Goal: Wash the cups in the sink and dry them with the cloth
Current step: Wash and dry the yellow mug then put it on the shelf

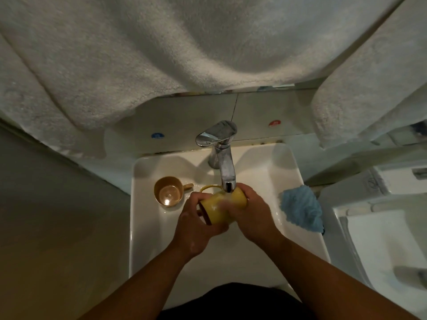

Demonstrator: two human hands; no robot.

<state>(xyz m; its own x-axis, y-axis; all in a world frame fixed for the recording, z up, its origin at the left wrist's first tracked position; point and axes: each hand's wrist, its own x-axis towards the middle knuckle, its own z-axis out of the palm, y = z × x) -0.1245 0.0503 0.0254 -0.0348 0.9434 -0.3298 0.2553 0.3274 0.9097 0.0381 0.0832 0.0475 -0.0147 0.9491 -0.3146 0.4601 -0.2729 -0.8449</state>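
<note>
A yellow cup (218,210) lies on its side under the chrome faucet (225,174), over the white sink (265,167). My left hand (196,224) grips its open end at the left, with the handle pointing away from me. My right hand (249,211) wraps its fingers round the cup's base end at the right. A tan cup (169,191) rests in the sink's back left, its mouth facing up and its handle to the right. A blue cloth (300,207) lies bunched on the sink's right rim.
White towels (161,54) hang above the sink and hide the wall behind it. A blue sticker (157,135) and a red sticker (274,123) sit on the backsplash. A toilet (381,239) stands to the right. Grey floor lies to the left.
</note>
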